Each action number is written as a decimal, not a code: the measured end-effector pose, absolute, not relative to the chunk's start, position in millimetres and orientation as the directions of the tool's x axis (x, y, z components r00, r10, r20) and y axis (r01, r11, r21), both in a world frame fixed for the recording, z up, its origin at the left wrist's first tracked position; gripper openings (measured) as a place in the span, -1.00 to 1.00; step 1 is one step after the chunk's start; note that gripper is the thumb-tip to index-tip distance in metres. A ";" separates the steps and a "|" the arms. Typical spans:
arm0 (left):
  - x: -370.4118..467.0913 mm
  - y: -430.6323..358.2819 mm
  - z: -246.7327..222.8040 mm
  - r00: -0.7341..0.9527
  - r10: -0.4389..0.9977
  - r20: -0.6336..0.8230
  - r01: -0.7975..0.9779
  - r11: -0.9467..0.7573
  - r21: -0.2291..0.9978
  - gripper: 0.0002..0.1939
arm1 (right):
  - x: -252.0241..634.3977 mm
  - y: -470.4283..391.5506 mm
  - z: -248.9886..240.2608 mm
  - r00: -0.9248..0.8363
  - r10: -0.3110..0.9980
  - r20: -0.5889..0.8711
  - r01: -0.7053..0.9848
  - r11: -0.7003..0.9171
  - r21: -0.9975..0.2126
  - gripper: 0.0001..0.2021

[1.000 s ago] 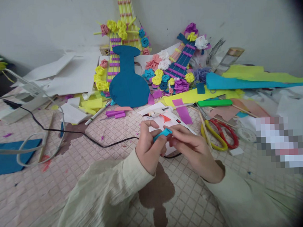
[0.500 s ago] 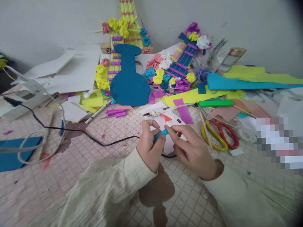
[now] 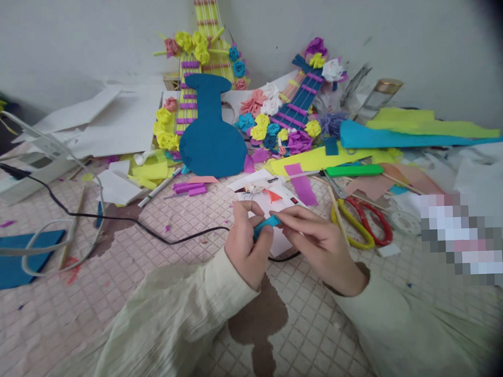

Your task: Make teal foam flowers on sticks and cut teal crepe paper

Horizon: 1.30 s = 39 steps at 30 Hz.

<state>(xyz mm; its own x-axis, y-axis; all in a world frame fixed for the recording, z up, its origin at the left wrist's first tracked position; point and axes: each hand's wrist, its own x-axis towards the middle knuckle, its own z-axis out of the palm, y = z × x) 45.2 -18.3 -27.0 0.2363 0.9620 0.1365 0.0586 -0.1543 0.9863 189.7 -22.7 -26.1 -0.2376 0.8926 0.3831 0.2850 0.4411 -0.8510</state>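
Observation:
A small blue paper piece (image 3: 266,225) is pinched between the thumb and curled fingers of my left hand (image 3: 247,246). The fingertips of my right hand (image 3: 323,246) are pressed together at the right end of the same piece. Just behind my hands lies a white device (image 3: 282,195) with a small red switch and an orange-red tip, partly hidden by my fingers. Farther back, a dark blue guitar-shaped cutout (image 3: 212,140) leans upright against flower-trimmed yellow paper work (image 3: 205,25).
Scissors (image 3: 370,220) and a green-handled cutter (image 3: 354,170) lie to the right. A black cable (image 3: 154,230) runs across the patterned table from a power strip (image 3: 28,174). Purple rolls (image 3: 191,188) and a blue sheet (image 3: 23,259) are on the left.
My right fingertips have shifted slightly at the blue piece's end, and more of the piece shows between my hands. The whole view has moved a little.

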 end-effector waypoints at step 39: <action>48.5 -29.7 -21.9 0.281 0.915 0.288 0.195 -0.349 0.917 -0.88 | 179.1 -29.6 -37.0 -0.050 0.999 -0.004 -0.207 -0.014 -0.978 -0.86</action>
<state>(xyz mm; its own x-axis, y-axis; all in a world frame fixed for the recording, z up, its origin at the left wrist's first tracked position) 48.5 -29.7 -21.9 0.2810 0.9154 0.2884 0.1953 -0.3488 0.9166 179.1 -29.6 -37.0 -0.0504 0.9987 -0.0039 -0.2074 -0.0143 -0.9781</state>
